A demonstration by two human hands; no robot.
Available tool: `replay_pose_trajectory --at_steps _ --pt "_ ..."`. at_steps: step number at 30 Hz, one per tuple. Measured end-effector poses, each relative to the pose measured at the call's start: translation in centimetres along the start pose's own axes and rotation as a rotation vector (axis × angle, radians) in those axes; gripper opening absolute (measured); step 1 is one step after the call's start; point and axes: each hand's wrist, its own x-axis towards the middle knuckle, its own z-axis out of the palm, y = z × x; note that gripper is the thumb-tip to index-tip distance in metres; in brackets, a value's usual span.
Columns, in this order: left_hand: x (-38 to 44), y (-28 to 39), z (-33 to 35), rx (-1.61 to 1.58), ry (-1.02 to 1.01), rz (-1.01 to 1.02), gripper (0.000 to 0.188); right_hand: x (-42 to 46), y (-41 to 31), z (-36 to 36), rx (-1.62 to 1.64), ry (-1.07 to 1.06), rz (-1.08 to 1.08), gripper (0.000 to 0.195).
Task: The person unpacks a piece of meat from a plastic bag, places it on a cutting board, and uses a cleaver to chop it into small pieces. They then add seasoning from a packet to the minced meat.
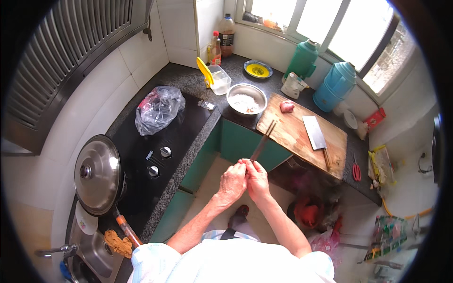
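Observation:
My left hand (233, 179) and my right hand (257, 178) meet in front of my body, both closed around the near end of a pair of dark chopsticks (263, 140). The chopsticks point up and away over the counter's front edge. Beyond their tips are a steel bowl (246, 99) with white powder in it and a wooden cutting board (300, 134). A piece of raw meat (287, 106) and a cleaver (314, 132) lie on the board.
To the left, a lidded pan (97, 175) and a plastic bag (160, 110) rest on the black stove. Behind the bowl are a divided plastic container (219, 79), a yellow plate (258, 69) and bottles. Two vacuum flasks (334, 86) stand by the window; red scissors (356, 169) lie right.

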Motion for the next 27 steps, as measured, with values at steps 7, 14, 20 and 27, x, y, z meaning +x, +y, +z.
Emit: replay_pose_trajectory --at_steps 7,14,20,27 --pt "6.9 -10.9 -2.6 0.341 0.01 -0.23 0.011 6.5 -2.5 0.5 -0.524 -0.33 0.135 0.044" --pt "14.0 -21.1 -4.4 0.478 0.013 -0.338 0.008 10.5 -7.1 -5.7 -0.729 -0.276 0.184 0.021" --pt "18.1 -24.9 -2.9 0.512 -0.061 -0.325 0.007 19.5 -11.4 -0.3 -0.865 -0.195 -0.195 0.016" --pt "20.1 -24.5 -2.9 0.459 -0.049 -0.335 0.015 35.7 -7.8 7.7 -1.469 -0.279 -0.667 0.065"
